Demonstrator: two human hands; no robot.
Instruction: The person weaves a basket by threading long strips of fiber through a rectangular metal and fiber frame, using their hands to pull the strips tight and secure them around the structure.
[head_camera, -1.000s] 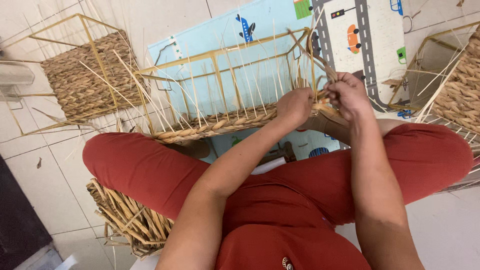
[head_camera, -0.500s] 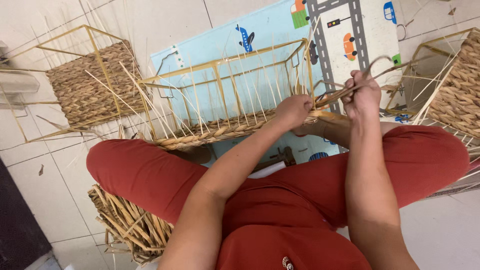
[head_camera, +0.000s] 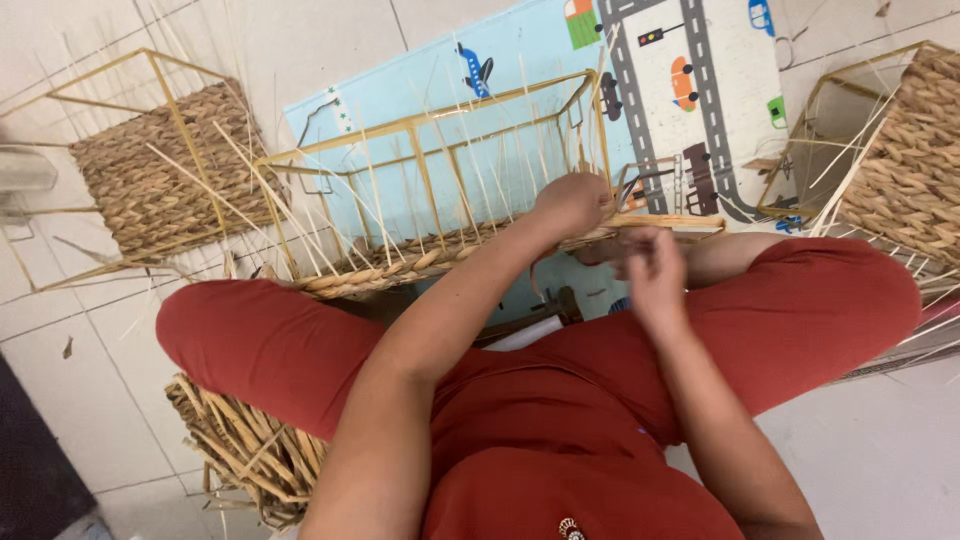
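A half-woven basket (head_camera: 420, 255) on a yellow wire frame (head_camera: 500, 110) rests across my red-trousered knees, thin pale stakes sticking up from its braided rim. My left hand (head_camera: 572, 203) is closed on the woven rim near the frame's right corner. My right hand (head_camera: 655, 272) hovers just below and to the right of it, fingers curled and blurred; what it pinches, if anything, I cannot make out. A flat woven strip (head_camera: 670, 222) runs between both hands.
A finished woven basket in a wire frame (head_camera: 160, 180) lies at the left, another (head_camera: 910, 170) at the right. A bundle of loose straw strands (head_camera: 250, 450) sits under my left thigh. A light blue play mat (head_camera: 640, 90) covers the tiled floor.
My right hand has come down from above the basket's corner to below the rim, near my knee. My left hand stays on the rim. The view has shifted slightly.
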